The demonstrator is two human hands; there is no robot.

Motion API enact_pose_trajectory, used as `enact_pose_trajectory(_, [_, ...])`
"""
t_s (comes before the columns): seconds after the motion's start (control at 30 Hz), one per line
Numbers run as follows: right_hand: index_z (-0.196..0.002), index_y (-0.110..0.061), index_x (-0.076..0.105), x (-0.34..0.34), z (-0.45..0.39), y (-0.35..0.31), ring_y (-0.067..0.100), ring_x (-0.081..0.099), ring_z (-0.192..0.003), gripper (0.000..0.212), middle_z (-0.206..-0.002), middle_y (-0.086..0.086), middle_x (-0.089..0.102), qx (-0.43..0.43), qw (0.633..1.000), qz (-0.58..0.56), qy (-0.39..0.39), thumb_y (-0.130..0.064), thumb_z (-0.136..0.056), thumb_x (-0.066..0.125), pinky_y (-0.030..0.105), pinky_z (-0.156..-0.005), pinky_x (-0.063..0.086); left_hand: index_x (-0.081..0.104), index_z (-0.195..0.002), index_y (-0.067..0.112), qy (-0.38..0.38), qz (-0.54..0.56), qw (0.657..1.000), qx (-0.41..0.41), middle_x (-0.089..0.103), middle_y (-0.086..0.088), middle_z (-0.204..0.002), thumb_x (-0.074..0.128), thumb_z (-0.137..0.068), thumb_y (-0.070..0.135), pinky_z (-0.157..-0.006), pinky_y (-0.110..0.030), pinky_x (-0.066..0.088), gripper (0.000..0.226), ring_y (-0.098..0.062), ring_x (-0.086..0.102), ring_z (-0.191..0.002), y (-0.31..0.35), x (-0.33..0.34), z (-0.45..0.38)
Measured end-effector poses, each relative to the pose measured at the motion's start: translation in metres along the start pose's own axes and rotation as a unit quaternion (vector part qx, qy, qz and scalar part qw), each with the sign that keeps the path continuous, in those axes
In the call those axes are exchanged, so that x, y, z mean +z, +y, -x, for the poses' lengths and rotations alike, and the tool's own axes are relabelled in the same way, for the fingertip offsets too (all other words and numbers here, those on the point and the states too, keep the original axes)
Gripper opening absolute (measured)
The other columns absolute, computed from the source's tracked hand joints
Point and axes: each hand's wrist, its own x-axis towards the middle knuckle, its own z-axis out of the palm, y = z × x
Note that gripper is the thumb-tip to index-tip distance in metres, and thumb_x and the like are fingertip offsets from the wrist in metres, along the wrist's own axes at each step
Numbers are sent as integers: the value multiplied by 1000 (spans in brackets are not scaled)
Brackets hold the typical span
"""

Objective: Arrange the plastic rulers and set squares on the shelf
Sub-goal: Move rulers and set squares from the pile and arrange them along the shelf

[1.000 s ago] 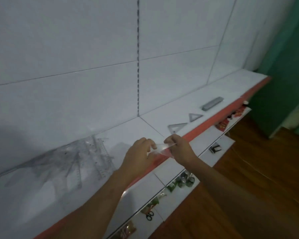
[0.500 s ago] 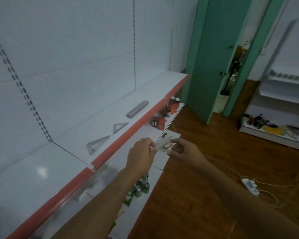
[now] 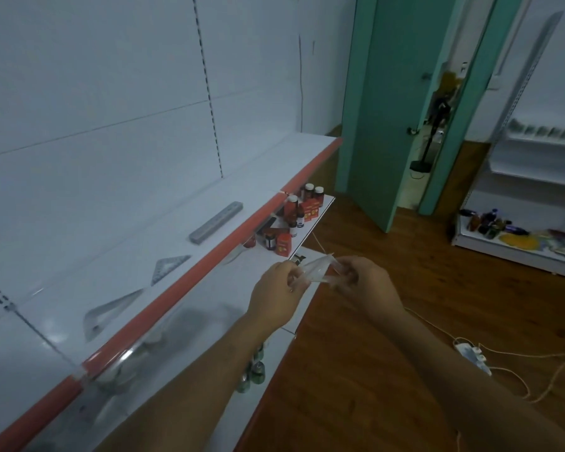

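Both my hands hold one small clear plastic piece (image 3: 318,270) in front of the shelf, out over the lower shelves. My left hand (image 3: 276,296) pinches its left end and my right hand (image 3: 366,285) pinches its right end. On the white shelf (image 3: 118,256) with the red front edge lie a long clear set square (image 3: 110,313), a smaller set square (image 3: 168,267) and a grey stack of rulers (image 3: 216,221), in a row from near to far.
Red boxes and brown bottles (image 3: 294,220) stand on the lower shelf. Small cans (image 3: 253,373) sit further down. A green door (image 3: 395,102) stands ahead, a power strip (image 3: 470,353) with cables lies on the wooden floor, and another white shelf unit (image 3: 532,190) is at right.
My view has swung right along the shelf, away from the pile of rulers at the left. Both hands stay together on the clear piece, now further out from the red edge.
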Motion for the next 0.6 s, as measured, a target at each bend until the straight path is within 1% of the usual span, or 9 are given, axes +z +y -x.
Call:
enact_pose_trajectory(0.07, [-127, -21, 55, 0, -22, 5, 8, 58, -85, 49, -111, -4, 61, 2, 1000, -5, 6, -24, -81, 73, 15, -64, 51, 53, -100, 22, 6, -2, 1000, 0, 55, 5, -92, 52, -96, 39, -77, -25, 51, 18, -12, 58, -86, -1, 2, -22])
enact_pose_trajectory(0.17, [-125, -23, 56, 5, -61, 7, 8, 58, -85, 48, -108, -6, 60, -12, 1000, -3, 14, -26, -80, 73, 20, -69, 54, 53, -99, 20, 27, -2, 1000, 6, 52, 7, -87, 52, -96, 37, -73, -22, 46, 17, -10, 53, -80, -8, 0, -58])
enact_pose_trajectory(0.27, [-124, -24, 57, 14, -105, 2, 8, 58, -86, 47, -111, -5, 61, -23, 1000, -4, 8, -26, -80, 73, 20, -71, 54, 52, -96, 22, 42, -3, 999, 4, 50, 8, -82, 52, -96, 39, -68, -20, 43, 17, -8, 51, -74, -19, -9, -94])
enact_pose_trajectory(0.37, [-127, -24, 57, 26, -149, -7, 9, 59, -89, 49, -115, -4, 61, -34, 999, -5, -5, -27, -81, 74, 26, -78, 57, 53, -95, 22, 61, 0, 998, 1, 51, 9, -81, 54, -95, 35, -60, -15, 37, 13, -7, 50, -69, -30, -21, -125])
enact_pose_trajectory(0.47, [-128, -26, 55, 45, -184, -18, 10, 61, -91, 51, -117, -4, 62, -41, 999, -20, -19, -26, -81, 74, 30, -79, 58, 52, -91, 25, 83, -4, 997, -5, 48, 15, -75, 55, -95, 33, -56, -12, 32, 10, -5, 48, -65, -49, -34, -149])
enact_pose_trajectory(0.53, [-128, -27, 55, 59, -203, -28, 8, 61, -91, 50, -117, -5, 62, -59, 997, -22, -33, -25, -82, 74, 31, -80, 58, 50, -87, 26, 97, -14, 995, -21, 47, 14, -76, 55, -94, 35, -54, -14, 29, 12, -6, 48, -67, -68, -42, -161])
enact_pose_trajectory(0.6, [-124, -24, 57, 75, -220, -38, 6, 60, -88, 44, -112, -7, 63, -87, 994, -28, -57, -25, -83, 73, 25, -81, 55, 48, -82, 27, 109, -23, 993, -49, 46, 13, -72, 55, -93, 38, -52, -18, 28, 17, -9, 48, -66, -90, -48, -169])
